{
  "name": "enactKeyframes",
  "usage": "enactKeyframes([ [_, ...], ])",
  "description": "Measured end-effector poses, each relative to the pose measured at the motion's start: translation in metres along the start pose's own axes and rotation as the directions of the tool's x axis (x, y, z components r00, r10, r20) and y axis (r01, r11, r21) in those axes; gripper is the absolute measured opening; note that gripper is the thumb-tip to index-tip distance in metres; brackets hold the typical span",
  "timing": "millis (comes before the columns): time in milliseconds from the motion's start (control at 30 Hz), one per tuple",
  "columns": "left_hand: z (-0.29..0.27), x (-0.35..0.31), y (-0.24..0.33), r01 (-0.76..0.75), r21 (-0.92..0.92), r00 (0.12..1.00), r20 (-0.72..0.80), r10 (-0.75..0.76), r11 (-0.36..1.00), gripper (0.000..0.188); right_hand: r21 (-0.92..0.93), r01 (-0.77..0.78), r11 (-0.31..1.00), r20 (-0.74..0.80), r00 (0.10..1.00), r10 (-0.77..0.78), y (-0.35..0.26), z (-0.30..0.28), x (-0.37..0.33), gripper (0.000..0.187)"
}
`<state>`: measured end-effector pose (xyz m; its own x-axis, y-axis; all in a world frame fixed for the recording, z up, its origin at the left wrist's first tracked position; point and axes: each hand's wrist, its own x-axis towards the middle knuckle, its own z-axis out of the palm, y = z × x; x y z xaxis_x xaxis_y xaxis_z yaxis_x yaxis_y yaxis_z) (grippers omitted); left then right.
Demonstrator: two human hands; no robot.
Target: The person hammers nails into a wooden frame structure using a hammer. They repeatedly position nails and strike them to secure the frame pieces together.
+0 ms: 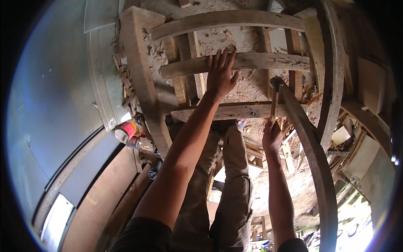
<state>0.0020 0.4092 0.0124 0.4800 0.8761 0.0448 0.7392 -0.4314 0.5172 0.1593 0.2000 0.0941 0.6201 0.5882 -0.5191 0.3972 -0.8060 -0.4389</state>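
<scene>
My left hand (pixel 221 75) lies on a curved wooden slat (pixel 268 61) of a wooden frame, its fingers stretched out over the slat. Closed around the handle of a hammer (pixel 275 94) is my right hand (pixel 272 136). The hammer stands handle down, its dark head at the top, close to the upper end of a curved wooden post (pixel 308 130). Nearer to me, a straight crossbar (pixel 235 111) runs between the frame's sides, and a second curved slat (pixel 226 21) spans the far end.
A thick wooden leg (pixel 140 75) rises at the left of the frame. Beside it sits a red and yellow tin (pixel 126 131). Grey sheet panels (pixel 58 92) stand along the left. Wood scraps (pixel 352 138) pile up at the right, and more offcuts litter the dusty ground.
</scene>
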Motion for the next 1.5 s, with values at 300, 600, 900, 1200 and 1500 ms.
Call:
enactKeyframes([
  [300,0.014,0.009,0.014,0.201,0.034,0.98,-0.005,-0.201,0.979,0.093,0.026,0.33,0.944,-0.065,0.943,-0.328,-0.095,-0.056,0.075,0.036],
  [600,0.008,0.018,0.013,0.193,0.264,0.953,0.178,-0.245,0.945,0.09,-0.536,0.403,0.742,0.121,0.907,-0.404,-0.107,-0.093,0.14,0.03],
  [900,-0.015,0.024,0.026,0.289,0.133,0.846,0.428,-0.318,0.948,0.093,-0.588,0.648,0.484,0.297,0.73,-0.616,-0.058,-0.083,0.174,0.023],
  [1200,-0.019,-0.079,0.052,0.486,-0.394,0.874,0.223,-0.433,0.78,0.071,-0.099,0.157,0.983,0.097,0.984,-0.148,-0.116,-0.081,0.096,0.059],
  [1500,-0.078,-0.338,0.051,0.736,-0.618,0.536,0.283,-0.795,0.277,0.028,-0.139,0.203,0.969,0.342,0.929,-0.145,0.007,-0.031,-0.086,0.053],
])
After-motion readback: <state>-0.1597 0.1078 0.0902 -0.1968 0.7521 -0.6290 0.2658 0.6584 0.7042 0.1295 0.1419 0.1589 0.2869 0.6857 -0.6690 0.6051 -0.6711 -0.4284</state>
